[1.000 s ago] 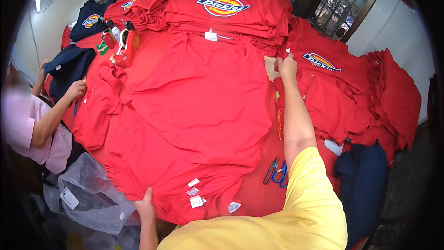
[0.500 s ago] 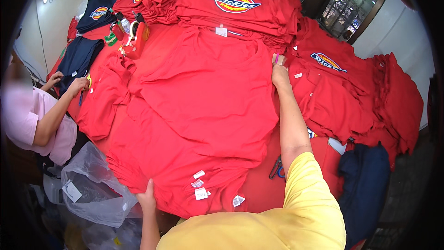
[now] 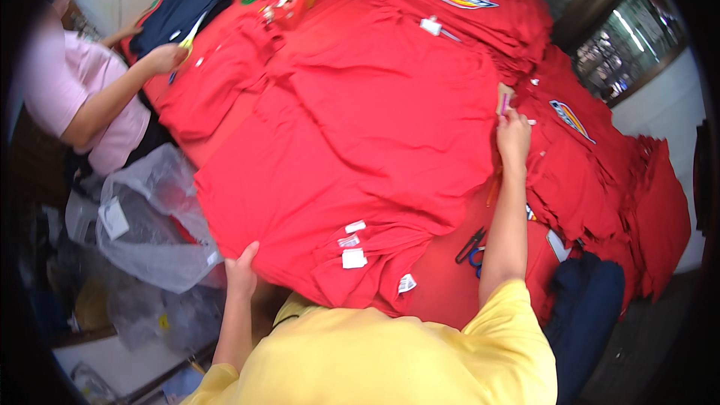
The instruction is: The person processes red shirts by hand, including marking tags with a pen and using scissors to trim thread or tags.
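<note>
A red sleeveless shirt (image 3: 375,120) lies spread across the red pile in front of me. At its right edge my right hand (image 3: 514,139) is closed around a small tan block with a pinkish-purple stripe (image 3: 505,99), perhaps a brush. The block touches the cloth or lies right beside it. My left hand (image 3: 241,271) pinches the near-left edge of the red cloth, thumb on top. Several white labels (image 3: 353,258) show near the shirt's close edge. Dark-handled scissors (image 3: 474,253) lie on the red surface, partly behind my right forearm.
At left, a person in pink (image 3: 97,97) holds yellow-handled scissors (image 3: 189,43) over a navy garment (image 3: 176,22). Stacked red shirts (image 3: 465,11) line the back and right. A tape dispenser (image 3: 300,4) stands at the back. Clear plastic bags (image 3: 161,217) hang at left; navy cloth (image 3: 589,307) lies right.
The view has shifted, so the table appears higher and farther right. My hands keep their grips at the shirt's edges. The other person's scissors now point up, blades showing.
</note>
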The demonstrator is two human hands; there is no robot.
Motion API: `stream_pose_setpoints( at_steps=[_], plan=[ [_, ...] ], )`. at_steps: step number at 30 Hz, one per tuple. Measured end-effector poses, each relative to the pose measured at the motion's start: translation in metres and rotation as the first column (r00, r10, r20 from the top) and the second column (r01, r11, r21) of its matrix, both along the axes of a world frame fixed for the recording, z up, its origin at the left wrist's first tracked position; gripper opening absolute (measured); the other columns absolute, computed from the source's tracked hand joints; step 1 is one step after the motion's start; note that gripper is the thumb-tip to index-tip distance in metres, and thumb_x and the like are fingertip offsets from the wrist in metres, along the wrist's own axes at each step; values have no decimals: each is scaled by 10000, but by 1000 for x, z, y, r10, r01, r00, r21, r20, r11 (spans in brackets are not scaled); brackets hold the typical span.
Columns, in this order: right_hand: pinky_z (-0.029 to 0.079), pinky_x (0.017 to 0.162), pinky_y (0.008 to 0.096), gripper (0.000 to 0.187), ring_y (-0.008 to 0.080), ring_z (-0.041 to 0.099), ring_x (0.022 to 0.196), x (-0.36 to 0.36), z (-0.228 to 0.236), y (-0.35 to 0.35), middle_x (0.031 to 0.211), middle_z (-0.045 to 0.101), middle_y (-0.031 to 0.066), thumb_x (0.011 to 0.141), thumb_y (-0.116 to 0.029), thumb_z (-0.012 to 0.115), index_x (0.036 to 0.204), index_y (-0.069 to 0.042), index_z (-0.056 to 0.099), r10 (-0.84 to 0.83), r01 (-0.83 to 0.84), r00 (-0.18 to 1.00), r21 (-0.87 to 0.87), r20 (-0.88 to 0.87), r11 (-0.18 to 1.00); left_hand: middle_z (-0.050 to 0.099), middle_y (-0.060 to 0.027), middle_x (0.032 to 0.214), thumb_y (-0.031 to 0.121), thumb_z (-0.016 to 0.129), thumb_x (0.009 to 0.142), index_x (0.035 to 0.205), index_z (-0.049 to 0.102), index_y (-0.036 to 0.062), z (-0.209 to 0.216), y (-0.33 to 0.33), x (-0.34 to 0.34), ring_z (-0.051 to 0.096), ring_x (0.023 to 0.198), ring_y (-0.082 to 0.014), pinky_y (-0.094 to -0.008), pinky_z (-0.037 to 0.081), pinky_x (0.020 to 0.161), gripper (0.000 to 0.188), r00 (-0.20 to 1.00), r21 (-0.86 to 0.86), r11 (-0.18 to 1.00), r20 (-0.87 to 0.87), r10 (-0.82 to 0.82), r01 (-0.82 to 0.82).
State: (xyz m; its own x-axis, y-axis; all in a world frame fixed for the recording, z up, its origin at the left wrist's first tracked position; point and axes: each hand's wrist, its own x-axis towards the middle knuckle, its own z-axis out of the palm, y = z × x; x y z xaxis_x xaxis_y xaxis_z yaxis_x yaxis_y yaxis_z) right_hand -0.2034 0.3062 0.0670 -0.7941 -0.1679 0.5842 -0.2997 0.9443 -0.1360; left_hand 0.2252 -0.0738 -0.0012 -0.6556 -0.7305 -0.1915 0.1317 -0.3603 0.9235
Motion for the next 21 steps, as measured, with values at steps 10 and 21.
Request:
stream_pose_setpoints(
  at_steps=[10,21],
  plan=[
    [469,680,426,337,374,629,747,251,-4,-7,726,611,239,930,-278,510,845,24,636,145,123,531,-245,835,962,556,-159,1104,51,656,790,1155,581,20,54,33,4,519,1055,-306,-384,395,940,375,935,-910,289,339,103,298],
    [502,914,373,396,224,582,1098,353,-2,-98,1256,532,172,963,-129,463,1326,17,401,910,755,300,-655,286,-44,431,-208,1336,366,804,681,1326,428,58,68,103,-5,399,1271,-348,-453,330,1051,807,522,-654,183,370,-769,734]
  ],
)
